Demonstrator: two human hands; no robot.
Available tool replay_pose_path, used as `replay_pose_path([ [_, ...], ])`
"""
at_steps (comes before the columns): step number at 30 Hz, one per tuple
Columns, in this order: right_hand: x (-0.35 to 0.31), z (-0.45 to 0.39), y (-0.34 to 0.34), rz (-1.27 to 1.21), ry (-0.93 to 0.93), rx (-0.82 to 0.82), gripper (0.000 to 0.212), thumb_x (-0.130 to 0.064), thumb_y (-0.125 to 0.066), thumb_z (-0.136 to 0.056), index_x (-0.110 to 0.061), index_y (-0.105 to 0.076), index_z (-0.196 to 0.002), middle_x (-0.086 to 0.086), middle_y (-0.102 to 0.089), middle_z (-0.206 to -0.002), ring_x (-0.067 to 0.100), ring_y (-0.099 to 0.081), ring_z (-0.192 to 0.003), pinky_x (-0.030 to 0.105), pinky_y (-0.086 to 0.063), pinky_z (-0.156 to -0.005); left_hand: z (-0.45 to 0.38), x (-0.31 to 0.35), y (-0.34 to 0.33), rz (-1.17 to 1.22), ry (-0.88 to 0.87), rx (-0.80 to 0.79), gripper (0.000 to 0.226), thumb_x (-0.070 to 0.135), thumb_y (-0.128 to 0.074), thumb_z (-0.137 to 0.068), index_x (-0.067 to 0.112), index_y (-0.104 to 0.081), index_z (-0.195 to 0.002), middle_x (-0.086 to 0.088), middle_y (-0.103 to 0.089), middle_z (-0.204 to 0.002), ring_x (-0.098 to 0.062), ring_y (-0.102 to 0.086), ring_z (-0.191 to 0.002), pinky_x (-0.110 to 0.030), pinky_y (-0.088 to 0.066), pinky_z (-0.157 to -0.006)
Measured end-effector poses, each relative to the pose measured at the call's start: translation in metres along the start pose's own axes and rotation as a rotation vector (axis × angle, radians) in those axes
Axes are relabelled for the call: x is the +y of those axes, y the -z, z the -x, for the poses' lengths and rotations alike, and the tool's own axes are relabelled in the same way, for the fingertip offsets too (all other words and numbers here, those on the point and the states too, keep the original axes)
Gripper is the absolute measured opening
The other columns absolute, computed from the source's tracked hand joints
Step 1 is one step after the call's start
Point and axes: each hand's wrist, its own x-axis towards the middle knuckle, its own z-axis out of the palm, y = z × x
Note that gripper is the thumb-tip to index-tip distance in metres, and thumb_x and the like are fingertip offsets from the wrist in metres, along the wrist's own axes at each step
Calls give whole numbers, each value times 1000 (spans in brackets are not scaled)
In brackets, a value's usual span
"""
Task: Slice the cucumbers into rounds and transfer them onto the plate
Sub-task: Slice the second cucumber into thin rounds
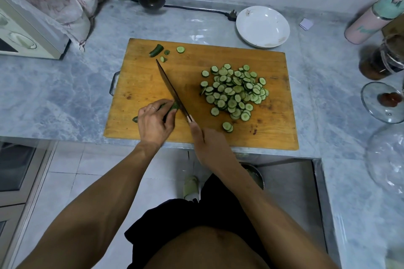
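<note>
A wooden cutting board point(153, 76) lies on the marble counter. My left hand point(154, 119) grips a green cucumber point(173, 107) at the board's front left; its far end pokes out by my wrist. My right hand point(208, 144) holds the handle of a long knife point(171, 88), whose blade rests against the cucumber's cut end. A heap of cucumber rounds point(235, 90) covers the board's right half. A cucumber end piece point(156, 50) and a few stray rounds lie at the back left. The white plate point(262, 26) stands behind the board, holding no cucumber.
A microwave point(26, 35) sits at the left, ladles point(150, 0) and a power cord at the back. A pink bottle point(369, 22), a dark jar point(382, 61) and a glass lid point(382, 102) stand on the right. A steel sink point(290, 181) lies below the board's front edge.
</note>
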Motion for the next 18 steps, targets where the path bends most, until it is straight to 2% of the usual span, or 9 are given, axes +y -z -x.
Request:
replay_pose_path([
  [6,3,3,0,-4,-28,-11,65,-48,-21,-105,-9,-50,-62,6,-52,-60,21,-49,-60,33,-31,-61,0,1,2,26,5,8,22,26,-67,-91,17,-74,-110,2,-71,-110,-21,-64,-98,-35,-40,-82],
  [12,4,8,5,-44,-24,-18,65,-50,-22,-105,-10,-48,-61,5,-50,-59,14,-48,-58,36,-28,-55,-1,1,1,25,6,7,22,28,-66,-91,17,-74,-109,2,-72,-110,-20,-64,-98,-36,-41,-83],
  [16,1,8,8,-49,-26,-39,68,-50,-21,-104,-5,-54,-67,8,-54,-62,15,-48,-58,26,-32,-52,-1,2,2,20,6,14,22,26,-66,-91,16,-74,-108,1,-72,-110,-22,-64,-97,-35,-41,-82],
  [18,-1,7,8,-36,-24,-47,67,-50,-20,-105,-7,-53,-65,6,-54,-62,14,-49,-59,33,-32,-53,-1,3,2,18,5,17,22,25,-66,-91,15,-74,-109,0,-72,-110,-22,-65,-97,-36,-41,-82],
])
